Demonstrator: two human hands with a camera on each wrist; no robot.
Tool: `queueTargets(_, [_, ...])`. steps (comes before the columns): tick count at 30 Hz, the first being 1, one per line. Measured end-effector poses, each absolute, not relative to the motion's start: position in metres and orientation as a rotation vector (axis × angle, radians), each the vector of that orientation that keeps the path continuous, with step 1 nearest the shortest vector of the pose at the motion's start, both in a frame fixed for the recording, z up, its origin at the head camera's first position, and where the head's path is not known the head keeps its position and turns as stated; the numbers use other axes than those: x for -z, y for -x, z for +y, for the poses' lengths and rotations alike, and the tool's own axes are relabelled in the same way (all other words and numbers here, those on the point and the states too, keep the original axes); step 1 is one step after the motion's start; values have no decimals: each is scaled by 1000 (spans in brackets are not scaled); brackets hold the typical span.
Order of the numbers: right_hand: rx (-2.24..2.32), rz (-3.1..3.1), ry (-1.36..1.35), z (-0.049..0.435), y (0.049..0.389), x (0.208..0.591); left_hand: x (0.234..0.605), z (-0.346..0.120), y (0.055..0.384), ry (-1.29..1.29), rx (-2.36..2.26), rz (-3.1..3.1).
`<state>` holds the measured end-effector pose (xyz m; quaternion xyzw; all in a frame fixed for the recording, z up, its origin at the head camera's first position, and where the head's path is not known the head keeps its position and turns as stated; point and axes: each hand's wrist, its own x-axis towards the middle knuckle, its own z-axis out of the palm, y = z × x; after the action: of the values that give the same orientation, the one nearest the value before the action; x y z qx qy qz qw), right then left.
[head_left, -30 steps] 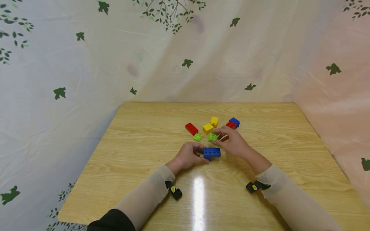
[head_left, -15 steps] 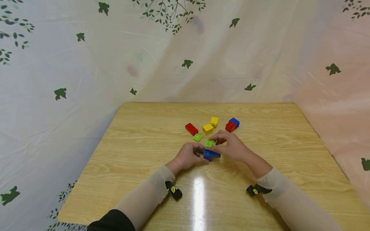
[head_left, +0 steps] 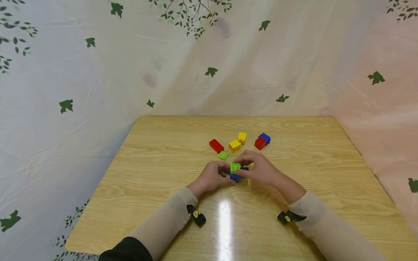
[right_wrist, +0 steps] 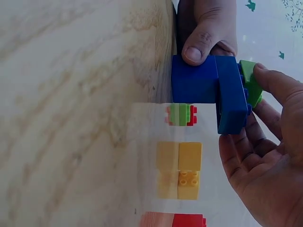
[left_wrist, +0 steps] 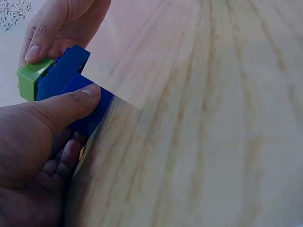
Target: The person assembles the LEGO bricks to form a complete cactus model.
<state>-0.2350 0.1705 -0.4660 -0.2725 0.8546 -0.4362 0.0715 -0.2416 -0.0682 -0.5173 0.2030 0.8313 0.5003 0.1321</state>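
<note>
Near the table's middle, my left hand (head_left: pixel 211 176) grips a blue toy building brick (right_wrist: pixel 195 82) between thumb and fingers, low on the tabletop. A longer blue brick (right_wrist: pixel 231 94) lies across its top and overhangs to the right. My right hand (head_left: pixel 261 167) pinches a small light-green brick (head_left: pixel 234 167) over the left end of that longer brick. In the right wrist view the green brick is slightly tilted against the studs, and I cannot tell whether it is fully seated. Its thumb (right_wrist: pixel 274 82) touches the green brick, while other fingers lie by the blue brick's overhanging end.
Just beyond the hands lie a flat light-green brick (head_left: pixel 223 155), a red brick (head_left: pixel 216 145) and two yellow bricks (head_left: pixel 234 145). Farther right, a red brick (head_left: pixel 260 143) stands beside blue ones (head_left: pixel 265 137). The wooden table (head_left: pixel 156 145) meets a leaf-patterned cloth (head_left: pixel 183 72) behind.
My right hand has brought the green brick left and toward me, from the table beside the yellow brick onto the blue bricks. My left hand has kept its hold in place.
</note>
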Motion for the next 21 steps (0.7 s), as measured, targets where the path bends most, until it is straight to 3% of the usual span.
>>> queueTargets(21, [1352,2592,869,166,229,470,520,-69,241,-617,-1434,2436])
